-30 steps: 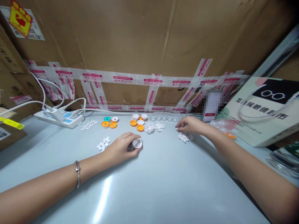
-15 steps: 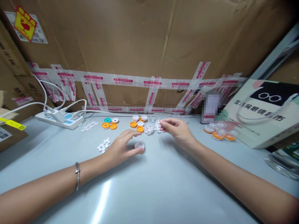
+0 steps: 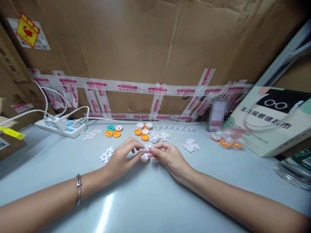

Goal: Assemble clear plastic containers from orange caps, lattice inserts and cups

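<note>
A small white openwork plastic disc (image 3: 147, 147) is held between my two hands, just above the table. My right hand (image 3: 170, 158) pinches its right side between thumb and fingers. At its left edge are the thumb and forefinger of my left hand (image 3: 125, 153), closed on it. Directly below stands a round white cup-like part with an orange base (image 3: 144, 158), partly covered by my fingers. Behind my hands lies a pile of similar white openwork discs (image 3: 155, 137).
Orange and white round caps (image 3: 138, 132) and another group with a teal one (image 3: 110, 128) stand behind. Small white pieces (image 3: 107, 154) lie left, more white parts (image 3: 191, 145) right. Clear domes (image 3: 173, 126) line the back. A power strip (image 3: 60, 127) and paper bag (image 3: 269, 123) flank them.
My right hand has moved left and nearer from the pile, bringing a white openwork disc to my left hand. The left fingers have closed in. White parts on the right have come into view.
</note>
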The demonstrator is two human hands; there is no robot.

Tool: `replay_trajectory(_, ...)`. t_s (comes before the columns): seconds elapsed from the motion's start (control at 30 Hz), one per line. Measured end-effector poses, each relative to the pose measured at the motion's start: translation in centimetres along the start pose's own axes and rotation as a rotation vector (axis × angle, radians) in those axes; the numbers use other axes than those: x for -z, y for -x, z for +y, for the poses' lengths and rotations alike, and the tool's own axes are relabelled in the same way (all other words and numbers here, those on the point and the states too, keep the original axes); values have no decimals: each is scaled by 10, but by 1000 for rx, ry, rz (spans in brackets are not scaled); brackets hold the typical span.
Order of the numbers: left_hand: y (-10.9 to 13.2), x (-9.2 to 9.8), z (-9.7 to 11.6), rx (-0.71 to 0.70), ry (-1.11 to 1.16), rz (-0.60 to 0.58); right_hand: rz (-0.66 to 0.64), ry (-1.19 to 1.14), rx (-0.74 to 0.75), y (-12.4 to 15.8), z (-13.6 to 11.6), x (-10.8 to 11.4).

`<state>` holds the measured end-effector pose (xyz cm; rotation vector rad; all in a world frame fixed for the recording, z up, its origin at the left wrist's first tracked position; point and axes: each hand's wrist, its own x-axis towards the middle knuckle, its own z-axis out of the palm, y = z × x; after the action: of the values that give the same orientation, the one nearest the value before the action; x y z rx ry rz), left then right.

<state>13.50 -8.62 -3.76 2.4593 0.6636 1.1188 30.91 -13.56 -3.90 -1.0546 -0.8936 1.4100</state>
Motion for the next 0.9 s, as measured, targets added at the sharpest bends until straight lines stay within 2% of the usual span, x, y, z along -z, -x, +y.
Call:
replay_trajectory(0.1,-1,0,-2,-4,27,10,-28,31,-15,-2,0,1)
replay_trajectory(0.17,-1,0,-3,15,38,15,-31,144,42,-9,-3,9)
replay_trajectory(0.23,-1,1,-5,39,39,41,35,360,209,-21,-9,25)
replay_trajectory(0.3,-2,1,-6,73,43,67,189,658,419,-35,-16,46)
replay_trajectory(0.4,-3,2,-8,124,51,75,206,810,424,-50,-24,73)
replay_trajectory(0.5,-3,2,-9,139,47,63,154,897,408,-54,-24,83)
replay_trajectory(0.7,-3,2,-8,136,44,44,119,877,367,-51,-18,76)
replay_trajectory(0.9,-3,2,-8,124,36,46,79,579,203,-46,-24,65)
